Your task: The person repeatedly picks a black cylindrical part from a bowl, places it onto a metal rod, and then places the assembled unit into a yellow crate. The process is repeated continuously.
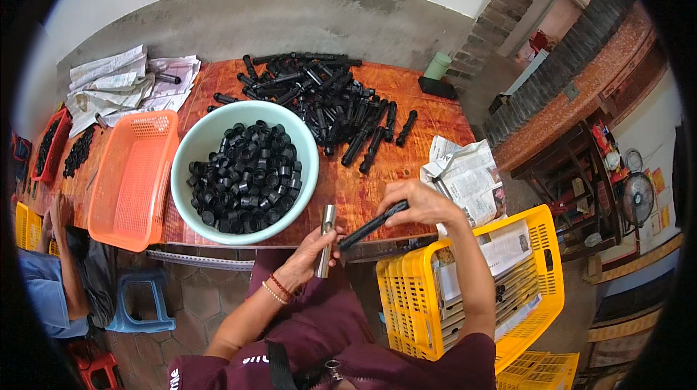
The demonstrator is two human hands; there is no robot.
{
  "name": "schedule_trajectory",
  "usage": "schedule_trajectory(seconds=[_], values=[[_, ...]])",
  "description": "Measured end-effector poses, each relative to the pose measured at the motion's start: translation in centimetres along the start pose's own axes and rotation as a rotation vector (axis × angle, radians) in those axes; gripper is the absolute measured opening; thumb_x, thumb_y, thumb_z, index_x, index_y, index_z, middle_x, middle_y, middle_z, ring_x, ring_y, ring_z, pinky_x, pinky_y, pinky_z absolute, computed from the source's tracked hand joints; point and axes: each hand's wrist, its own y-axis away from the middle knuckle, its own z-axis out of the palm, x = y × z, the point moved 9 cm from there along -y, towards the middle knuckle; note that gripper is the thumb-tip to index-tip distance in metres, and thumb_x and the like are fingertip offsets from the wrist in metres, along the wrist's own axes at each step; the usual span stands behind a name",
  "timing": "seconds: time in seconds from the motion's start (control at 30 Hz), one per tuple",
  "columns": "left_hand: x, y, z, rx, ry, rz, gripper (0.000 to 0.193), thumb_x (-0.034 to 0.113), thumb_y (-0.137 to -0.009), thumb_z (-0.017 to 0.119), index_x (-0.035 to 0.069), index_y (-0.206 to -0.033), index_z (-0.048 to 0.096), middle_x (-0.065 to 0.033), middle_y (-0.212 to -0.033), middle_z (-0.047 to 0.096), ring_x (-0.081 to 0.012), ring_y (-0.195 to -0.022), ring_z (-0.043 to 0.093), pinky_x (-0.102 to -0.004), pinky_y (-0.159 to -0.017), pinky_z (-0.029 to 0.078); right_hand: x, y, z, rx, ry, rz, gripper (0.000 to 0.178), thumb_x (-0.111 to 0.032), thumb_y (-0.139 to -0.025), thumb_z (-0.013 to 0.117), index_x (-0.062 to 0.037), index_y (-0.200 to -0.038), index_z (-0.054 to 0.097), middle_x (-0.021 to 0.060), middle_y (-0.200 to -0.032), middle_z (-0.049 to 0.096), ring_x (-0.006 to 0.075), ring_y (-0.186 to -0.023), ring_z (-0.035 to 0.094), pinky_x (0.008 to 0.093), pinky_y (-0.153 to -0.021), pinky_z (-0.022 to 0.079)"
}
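My left hand (308, 259) is closed around a short silver metal tube (328, 220), held upright in front of my body. My right hand (422, 205) pinches the upper end of a black rod-shaped part (372, 226), which slants down to the left. The rod's lower end is close to the tube and the left fingertips; whether they touch, I cannot tell. Beyond the left hand stands a pale green basin (308, 190) full of small black caps (250, 176). Similar black rod parts (337, 111) are heaped on the red-brown table (337, 187).
An empty orange basket (131, 227) stands left of the basin, with newspapers (109, 85) behind it. To my right, a yellow crate (406, 310) holds metal tubes and paper beside crumpled newspaper (468, 183). Another person's hands (59, 216) are at far left, near a blue stool (141, 303).
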Motion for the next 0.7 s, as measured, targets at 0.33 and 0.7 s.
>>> schedule_trajectory(seconds=[0.33,0.7], values=[[0.1,1.1,1.2,-0.1,0.115,-0.001,0.026,0.021,-0.086,0.068,0.01,-0.103,0.053,-0.0081,-0.084,0.066,-0.0086,-0.06,0.058,-0.0194,-0.048,0.045,3.7,0.6,6.9,0.492,-1.066,0.275,0.05,-0.007,-0.08,0.07,-0.0026,-0.124,0.046,0.0071,-0.107,0.057,0.0157,-0.095,0.059,0.0279,-0.079,0.052],[-0.2,0.2,2.3,-0.01,0.012,0.067,0.024,0.022,-0.088,0.065,0.01,-0.106,0.054,-0.0053,-0.087,0.064,-0.0082,-0.062,0.057,-0.0223,-0.051,0.048,3.6,2.2,8.5,0.765,-1.184,0.315,0.03,-0.033,-0.098,0.046,-0.0068,-0.111,0.049,0.0059,-0.09,0.058,0.0186,-0.086,0.061,0.034,-0.074,0.049]])
